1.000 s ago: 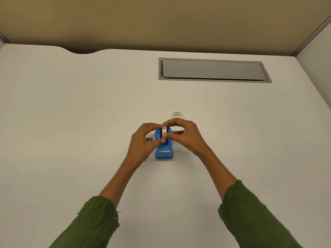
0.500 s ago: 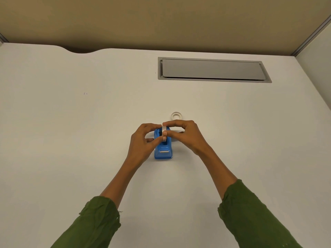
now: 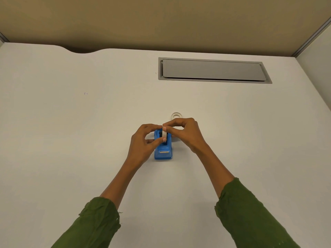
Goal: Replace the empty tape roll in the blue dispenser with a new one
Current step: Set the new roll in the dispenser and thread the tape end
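Head view: a white desk (image 3: pixel 71 140) fills the frame, backed by a tan partition (image 3: pixel 161 20), with one grey cable hatch (image 3: pixel 213 70) set flush near the far edge. One blue dispenser (image 3: pixel 163 153) stands mid-desk, cutter end toward the person. Two tape rings show: one roll (image 3: pixel 164 134) upright in the dispenser's cradle, one ring (image 3: pixel 177 115) flat on the desk just behind. Two hands in green sleeves (image 3: pixel 100 224): the left hand (image 3: pixel 143 144) and right hand (image 3: pixel 186 133) both pinch the roll, fingertips meeting over it.
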`<state>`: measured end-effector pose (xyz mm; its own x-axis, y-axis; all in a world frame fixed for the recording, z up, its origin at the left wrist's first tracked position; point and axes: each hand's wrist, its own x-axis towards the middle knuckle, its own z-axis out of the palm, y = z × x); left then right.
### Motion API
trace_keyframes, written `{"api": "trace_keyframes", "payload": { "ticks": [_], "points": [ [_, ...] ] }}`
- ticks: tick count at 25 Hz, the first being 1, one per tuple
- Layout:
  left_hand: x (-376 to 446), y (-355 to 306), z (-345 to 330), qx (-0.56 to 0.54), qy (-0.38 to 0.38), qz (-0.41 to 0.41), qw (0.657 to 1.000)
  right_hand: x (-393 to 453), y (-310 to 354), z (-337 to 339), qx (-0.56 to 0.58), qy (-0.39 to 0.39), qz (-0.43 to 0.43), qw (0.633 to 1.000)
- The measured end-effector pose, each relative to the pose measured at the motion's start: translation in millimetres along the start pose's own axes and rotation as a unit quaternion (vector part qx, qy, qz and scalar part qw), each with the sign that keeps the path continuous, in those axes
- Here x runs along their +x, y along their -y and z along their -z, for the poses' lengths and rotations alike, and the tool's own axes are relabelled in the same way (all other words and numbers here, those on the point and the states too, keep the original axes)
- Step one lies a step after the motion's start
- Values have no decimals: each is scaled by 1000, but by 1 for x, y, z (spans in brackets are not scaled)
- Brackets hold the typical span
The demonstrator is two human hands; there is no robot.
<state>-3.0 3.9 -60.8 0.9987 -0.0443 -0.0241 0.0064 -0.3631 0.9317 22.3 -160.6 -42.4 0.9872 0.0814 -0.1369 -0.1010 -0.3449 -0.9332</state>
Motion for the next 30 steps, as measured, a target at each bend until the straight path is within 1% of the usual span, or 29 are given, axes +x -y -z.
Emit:
{"api": "trace_keyframes", "payload": {
  "ticks": [2,4,7,10,14,18,21,24,28,30],
  "points": [
    [0,0,-1,3,1,-3,1000,-2,1,0,8,-10,3,1000],
    [-1,1,-1,2,-1,-6,1000,-4,1,1,-7,-24,20,999],
    [0,2,-1,-2,-3,-10,1000,-10,1,4,-69,-21,71,995],
    [0,2,-1,-2,0,-12,1000,-12,3,3,-139,-18,126,982],
    [0,1,-1,2,-1,-12,1000,-11,9,0,-185,-23,171,967],
    [1,0,-1,4,-1,-8,1000,-9,12,1,-245,-5,196,949],
    [1,0,-2,9,-3,-4,1000,-8,11,-1,-270,18,187,944],
    [1,-2,-1,8,-4,-1,1000,-2,11,-2,-240,29,153,958],
    [0,-4,-1,-3,-4,23,1000,7,10,-4,-158,0,74,985],
    [-2,-5,-1,-10,1,33,999,9,9,-5,-135,-14,40,990]
  ]
}}
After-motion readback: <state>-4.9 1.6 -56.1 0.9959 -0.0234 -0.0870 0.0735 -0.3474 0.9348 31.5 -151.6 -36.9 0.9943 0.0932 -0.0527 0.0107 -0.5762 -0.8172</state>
